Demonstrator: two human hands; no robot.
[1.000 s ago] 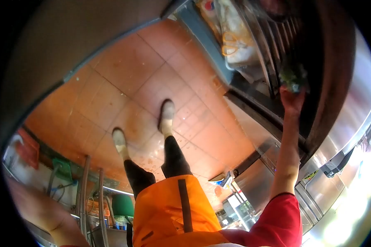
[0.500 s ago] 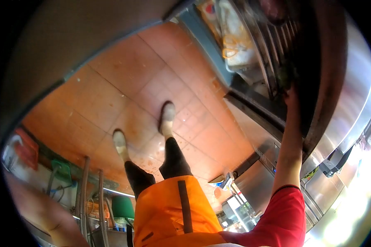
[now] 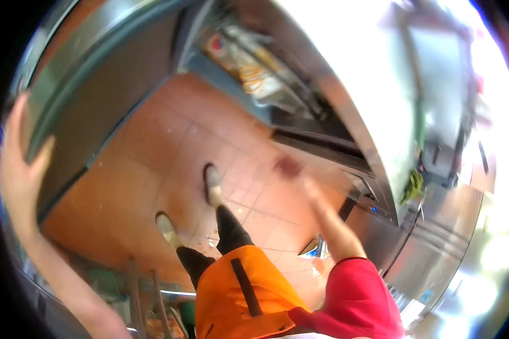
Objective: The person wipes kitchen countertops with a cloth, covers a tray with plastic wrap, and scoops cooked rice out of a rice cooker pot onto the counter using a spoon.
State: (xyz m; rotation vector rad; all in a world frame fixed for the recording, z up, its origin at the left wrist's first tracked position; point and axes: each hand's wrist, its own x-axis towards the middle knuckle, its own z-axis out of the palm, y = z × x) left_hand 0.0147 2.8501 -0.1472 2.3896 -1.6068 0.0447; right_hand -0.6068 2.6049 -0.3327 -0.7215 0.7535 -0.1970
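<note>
Basically L hand [image 3: 21,169], fingers spread, is at dark panel [image 3: 130,79] hiding some floor; bagged stuff [image 3: 260,73] near shelf bars; dark red item [image 3: 288,168] by blurred R hand [image 3: 313,195], can't tell grip; greens [image 3: 413,187] far R

Floor [image 3: 124,189]: orange-brown tiles, middle of the frame
Worktop [image 3: 362,73]: brightly lit, upper right
Steel fronts [image 3: 438,240]: shiny, lower right
Metal poles [image 3: 134,294]: side by side, lower left
Glare [image 3: 496,257]: white, right edge

Free gap between door [image 3: 131,93] and counter [image 3: 350,53]
</note>
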